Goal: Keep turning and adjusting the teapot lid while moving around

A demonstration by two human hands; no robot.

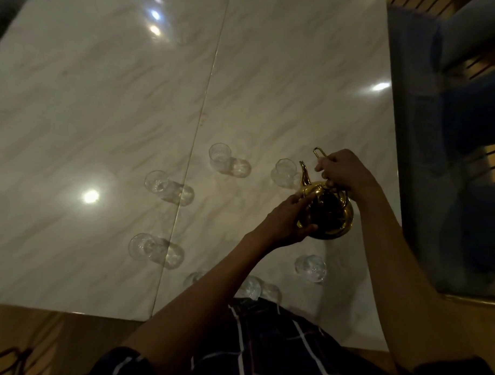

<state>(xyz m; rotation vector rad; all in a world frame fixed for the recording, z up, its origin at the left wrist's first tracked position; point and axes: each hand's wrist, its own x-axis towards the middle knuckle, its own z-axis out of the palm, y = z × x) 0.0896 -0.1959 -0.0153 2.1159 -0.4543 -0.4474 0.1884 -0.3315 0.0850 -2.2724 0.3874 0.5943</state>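
A shiny golden teapot (330, 212) is held above the pale marble table (103, 108), its spout pointing away toward a clear glass (284, 172). My right hand (344, 172) grips the thin wire handle over the pot. My left hand (291, 221) cups the pot's left side, thumb underneath and fingers along the top. Several small clear glasses stand around the pot, among them one (219, 157) at the back, one (156, 181) further left, one (141, 246) at the left front and one (311, 268) in front of the pot.
A blue upholstered chair (447, 152) stands along the table's right edge. The table's near edge (76, 312) runs across the lower left, with wooden floor below. A seam (199, 127) divides the tabletop. My dark checked shirt (260, 341) fills the bottom.
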